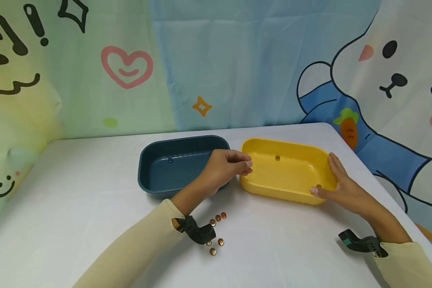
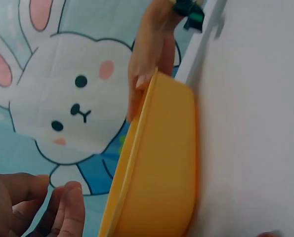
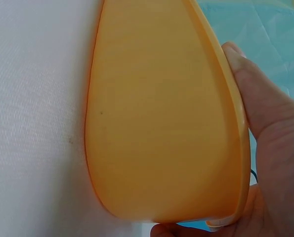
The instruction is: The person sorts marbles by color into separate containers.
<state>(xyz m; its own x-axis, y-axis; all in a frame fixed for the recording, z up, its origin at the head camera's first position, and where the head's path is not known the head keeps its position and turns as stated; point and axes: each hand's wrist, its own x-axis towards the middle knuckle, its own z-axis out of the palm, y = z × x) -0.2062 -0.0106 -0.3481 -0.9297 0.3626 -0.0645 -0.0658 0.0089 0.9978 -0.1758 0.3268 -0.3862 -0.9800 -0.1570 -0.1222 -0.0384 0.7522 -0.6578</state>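
Note:
My left hand (image 1: 225, 166) hovers over the gap between a dark blue tub (image 1: 151, 188) and a yellow tub (image 1: 277, 193), fingertips by the yellow tub's left rim. In the left wrist view, the thumb and fingers of that hand (image 2: 23, 202) are bent with a gap, and nothing shows between them. My right hand (image 1: 349, 192) grips the yellow tub's right end, thumb over the front rim. One amber bead (image 1: 277, 158) lies on the yellow tub's floor, another (image 1: 318, 186) near the right thumb. A small dark bead (image 1: 171, 160) sits inside the blue tub.
Several shiny amber beads (image 1: 221, 242) are scattered on the white table (image 1: 93, 192) near the left wrist, some partly behind the wrist strap (image 1: 199, 233). A printed cloth (image 1: 230, 64) hangs behind the table and along its right side.

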